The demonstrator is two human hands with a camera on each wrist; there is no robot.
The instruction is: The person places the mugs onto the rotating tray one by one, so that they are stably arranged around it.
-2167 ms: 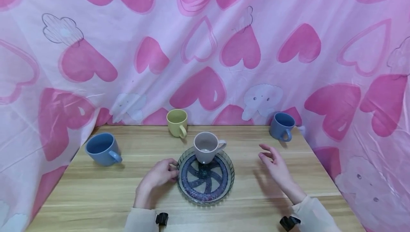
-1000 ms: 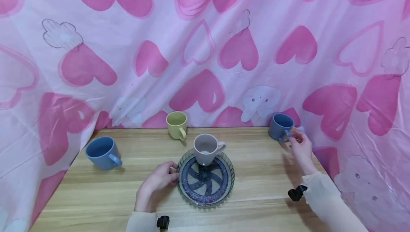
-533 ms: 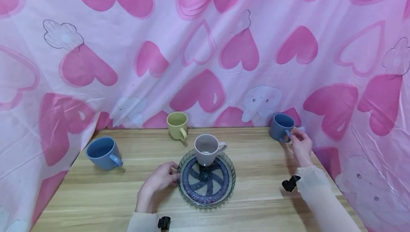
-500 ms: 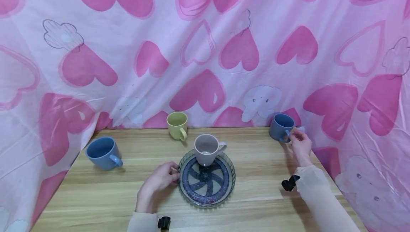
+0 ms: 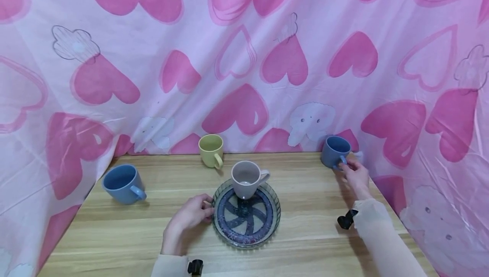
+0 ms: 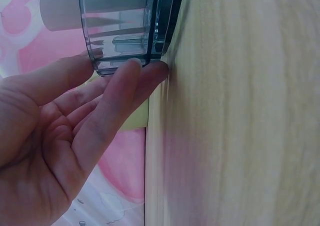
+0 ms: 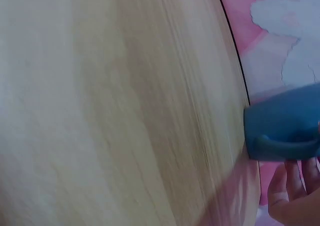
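My left hand (image 5: 189,216) rests on the wooden table (image 5: 305,192), its fingers against the left rim of a round glass plate (image 5: 267,226). In the left wrist view the fingertips (image 6: 131,68) touch the plate's clear wall (image 6: 125,31). A pinkish-grey mug (image 5: 245,178) stands on the far part of the plate. My right hand (image 5: 352,171) is at the back right corner, fingers curled at the handle of a blue mug (image 5: 334,150). The right wrist view shows that mug (image 7: 285,118) with my fingers (image 7: 292,191) at its handle.
A yellow mug (image 5: 211,149) stands at the back centre and a larger blue mug (image 5: 121,178) at the left. A pink heart-print sheet (image 5: 244,56) hangs close behind and around the table's sides.
My right hand has travelled from the middle of the table to the back right blue mug and closed in on its handle. The left hand, plate and other mugs have stayed put.
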